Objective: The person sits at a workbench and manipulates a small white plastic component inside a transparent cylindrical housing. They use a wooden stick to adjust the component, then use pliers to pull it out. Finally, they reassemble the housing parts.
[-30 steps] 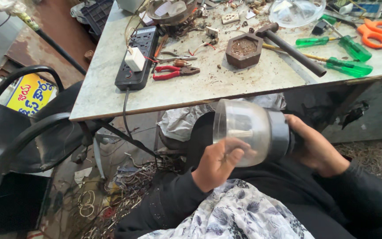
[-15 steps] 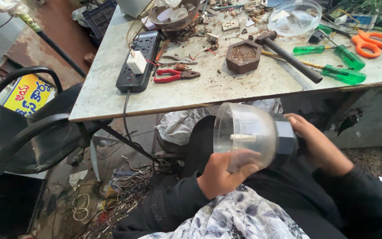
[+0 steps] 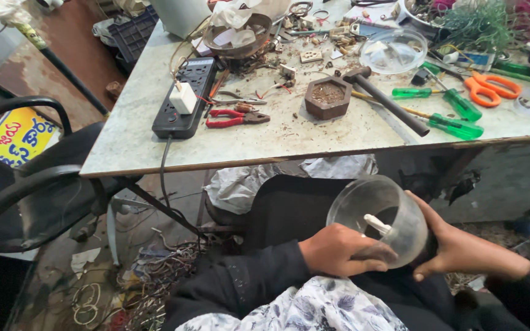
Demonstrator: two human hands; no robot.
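Note:
I hold a clear plastic jar (image 3: pixel 376 216) with a white spindle inside and a dark base, tilted on its side over my lap, its mouth facing the table. My left hand (image 3: pixel 340 250) grips the jar's lower rim from the left. My right hand (image 3: pixel 461 250) clasps the dark base end from the right. Both hands sit below the front edge of the worktable (image 3: pixel 265 147).
On the table lie a black power strip (image 3: pixel 182 101) with a white plug, red pliers (image 3: pixel 235 117), a hexagonal brown block (image 3: pixel 327 97), a hammer (image 3: pixel 386 99), green screwdrivers (image 3: pixel 458 125), orange scissors (image 3: pixel 489 89) and a clear lid (image 3: pixel 394 52). A black chair (image 3: pixel 26 184) stands left; wires litter the floor.
The jar and both hands have dropped lower and to the right in view. The table now fills more of the picture.

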